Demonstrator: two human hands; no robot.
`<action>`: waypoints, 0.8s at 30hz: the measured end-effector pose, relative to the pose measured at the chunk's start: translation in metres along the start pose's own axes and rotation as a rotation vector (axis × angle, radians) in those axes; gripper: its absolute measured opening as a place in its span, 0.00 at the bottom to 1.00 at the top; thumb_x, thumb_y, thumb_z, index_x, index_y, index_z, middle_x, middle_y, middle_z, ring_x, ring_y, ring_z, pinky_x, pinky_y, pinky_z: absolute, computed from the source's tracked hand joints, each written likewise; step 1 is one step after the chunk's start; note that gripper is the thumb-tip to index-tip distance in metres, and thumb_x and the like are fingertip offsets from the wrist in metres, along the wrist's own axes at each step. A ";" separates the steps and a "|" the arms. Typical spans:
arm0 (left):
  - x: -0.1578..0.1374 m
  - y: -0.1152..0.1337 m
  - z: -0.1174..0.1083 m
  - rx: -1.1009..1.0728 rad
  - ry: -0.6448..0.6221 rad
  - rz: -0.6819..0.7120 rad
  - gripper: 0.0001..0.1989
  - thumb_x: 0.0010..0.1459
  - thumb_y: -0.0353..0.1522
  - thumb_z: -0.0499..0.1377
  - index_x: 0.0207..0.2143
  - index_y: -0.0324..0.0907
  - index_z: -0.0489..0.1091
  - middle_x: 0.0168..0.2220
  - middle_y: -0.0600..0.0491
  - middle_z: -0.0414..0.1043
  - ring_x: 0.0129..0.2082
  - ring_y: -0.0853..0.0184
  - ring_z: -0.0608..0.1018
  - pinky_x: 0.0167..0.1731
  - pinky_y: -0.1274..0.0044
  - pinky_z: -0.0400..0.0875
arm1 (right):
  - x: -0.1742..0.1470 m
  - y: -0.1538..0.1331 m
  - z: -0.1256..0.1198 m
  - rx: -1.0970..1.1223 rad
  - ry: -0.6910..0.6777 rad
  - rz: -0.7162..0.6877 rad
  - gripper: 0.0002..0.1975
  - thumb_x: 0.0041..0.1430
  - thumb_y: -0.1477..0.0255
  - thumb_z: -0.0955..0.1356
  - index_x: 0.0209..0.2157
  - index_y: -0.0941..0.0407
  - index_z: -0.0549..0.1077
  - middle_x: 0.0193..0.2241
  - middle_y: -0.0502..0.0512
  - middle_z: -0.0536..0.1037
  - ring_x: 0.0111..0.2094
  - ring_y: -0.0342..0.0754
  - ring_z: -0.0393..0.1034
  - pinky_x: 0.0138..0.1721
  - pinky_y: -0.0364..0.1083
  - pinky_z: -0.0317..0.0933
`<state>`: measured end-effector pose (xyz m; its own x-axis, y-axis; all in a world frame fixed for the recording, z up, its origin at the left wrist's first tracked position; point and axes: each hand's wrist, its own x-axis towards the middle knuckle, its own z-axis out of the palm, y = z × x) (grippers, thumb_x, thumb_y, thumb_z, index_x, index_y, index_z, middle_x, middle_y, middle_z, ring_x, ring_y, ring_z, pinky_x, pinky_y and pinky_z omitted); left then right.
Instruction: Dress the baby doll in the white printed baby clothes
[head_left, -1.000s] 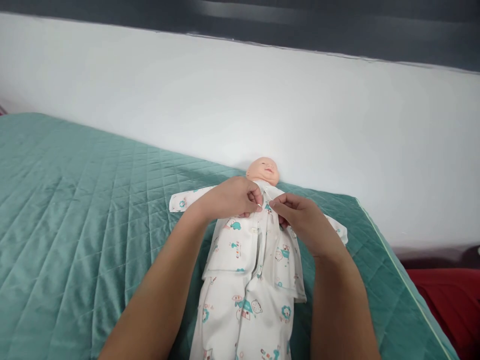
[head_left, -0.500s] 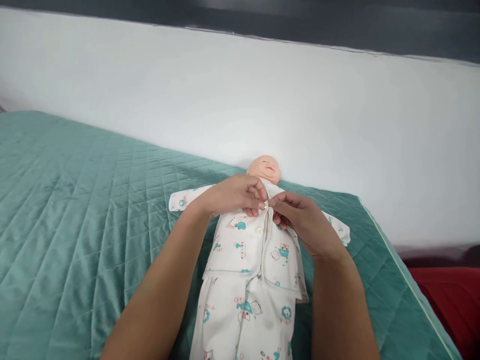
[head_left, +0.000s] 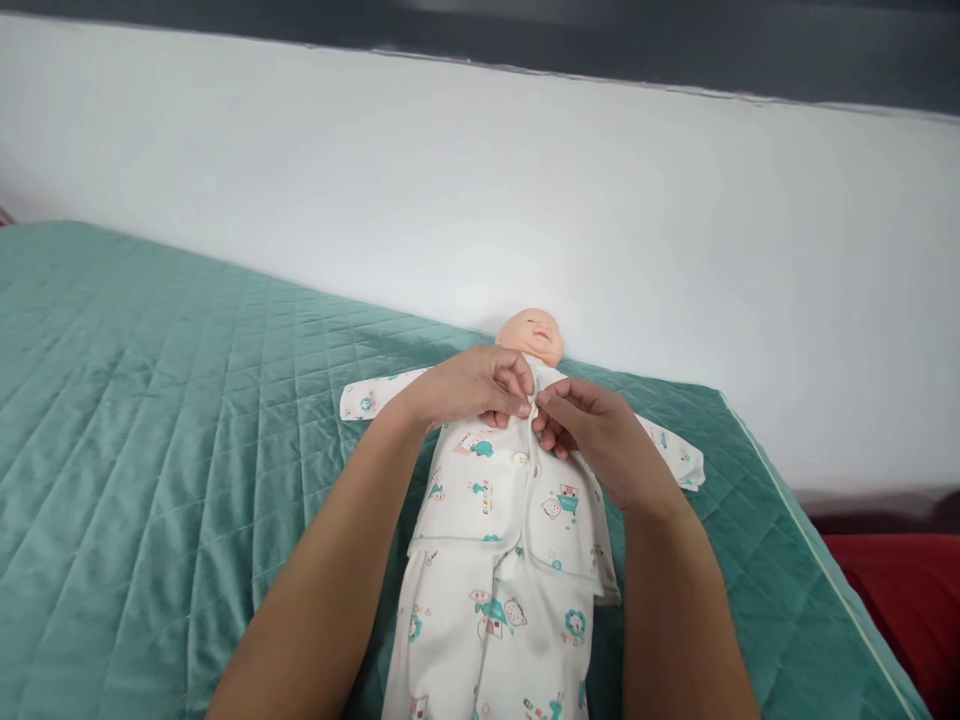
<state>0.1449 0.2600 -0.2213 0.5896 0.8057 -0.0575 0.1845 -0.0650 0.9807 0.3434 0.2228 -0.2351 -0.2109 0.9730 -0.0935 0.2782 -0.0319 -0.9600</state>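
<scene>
A baby doll [head_left: 531, 335] lies on its back, dressed in a white printed baby shirt [head_left: 469, 490] and matching printed trousers [head_left: 450, 640]. At the upper chest, my left hand [head_left: 480, 385] pinches one front edge of the shirt between thumb and fingers. Close beside it, my right hand [head_left: 589, 425] pinches the other front edge, fingertips nearly touching those of the left. Whatever button lies between the fingertips is mostly hidden. Lower on the front, a pale button [head_left: 520, 459] shows on the left-hand edge. Below the hands the two front edges hang slightly apart.
A green quilted bedspread [head_left: 165, 450] lies under the doll, its piped edge running down the right side. Behind the doll's head rises a white wall [head_left: 375, 180] with a dark band along the top. Something red [head_left: 900, 590] stands beyond the bed at lower right.
The fingers have shifted slightly at the shirt's front, and the light button between the fingertips is now more covered. Both hands stay at the chest; the doll lies as before.
</scene>
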 end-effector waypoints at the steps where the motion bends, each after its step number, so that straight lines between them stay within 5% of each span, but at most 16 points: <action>1: 0.000 0.000 0.000 0.003 0.009 -0.002 0.07 0.50 0.29 0.62 0.34 0.42 0.70 0.27 0.57 0.70 0.25 0.73 0.72 0.27 0.79 0.67 | 0.000 0.000 0.000 -0.005 0.001 -0.004 0.12 0.62 0.61 0.66 0.30 0.55 0.72 0.26 0.51 0.75 0.26 0.43 0.66 0.28 0.44 0.60; 24: -0.010 0.016 0.010 0.180 0.112 -0.015 0.07 0.53 0.30 0.59 0.36 0.41 0.73 0.28 0.54 0.73 0.25 0.71 0.74 0.27 0.78 0.69 | -0.004 -0.009 0.000 -0.012 0.016 0.009 0.07 0.60 0.65 0.65 0.33 0.54 0.70 0.28 0.52 0.79 0.28 0.44 0.71 0.27 0.44 0.60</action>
<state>0.1499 0.2449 -0.2070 0.4963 0.8672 -0.0411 0.3360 -0.1482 0.9301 0.3412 0.2191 -0.2258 -0.1937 0.9762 -0.0974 0.2908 -0.0377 -0.9560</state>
